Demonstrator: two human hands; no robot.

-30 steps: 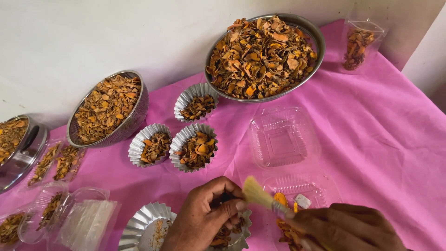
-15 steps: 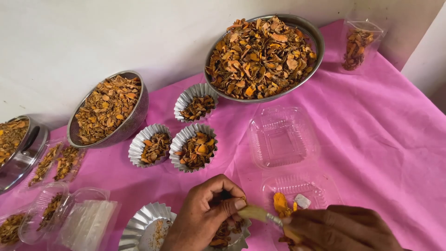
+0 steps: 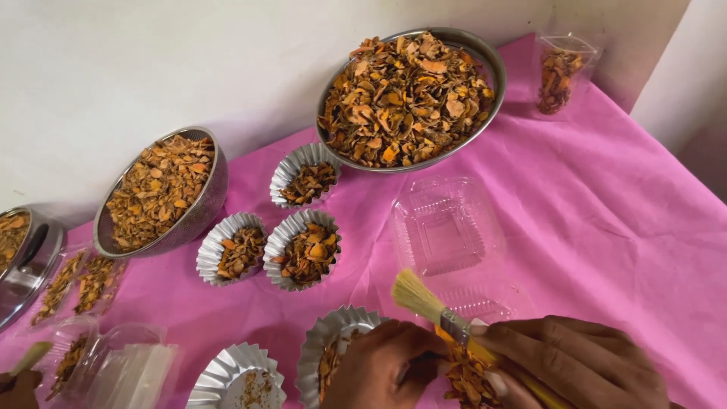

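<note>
at the near edge of a pink-covered table (image 3: 606,227), two hands work over a fluted foil cup (image 3: 326,341) of orange dried pieces.

the right hand (image 3: 575,363) is clenched around the yellow handle of a small brush (image 3: 435,307), its pale bristles tilted up and to the left above the cup. the left hand (image 3: 382,367) curls over the cup's rim, fingers bent onto the pieces; whether it pinches any cannot be told. an empty clear clamshell tray (image 3: 447,227) lies just beyond. three filled foil cups (image 3: 303,254) and a large metal bowl (image 3: 413,98) of the same pieces stand farther back.
</note>
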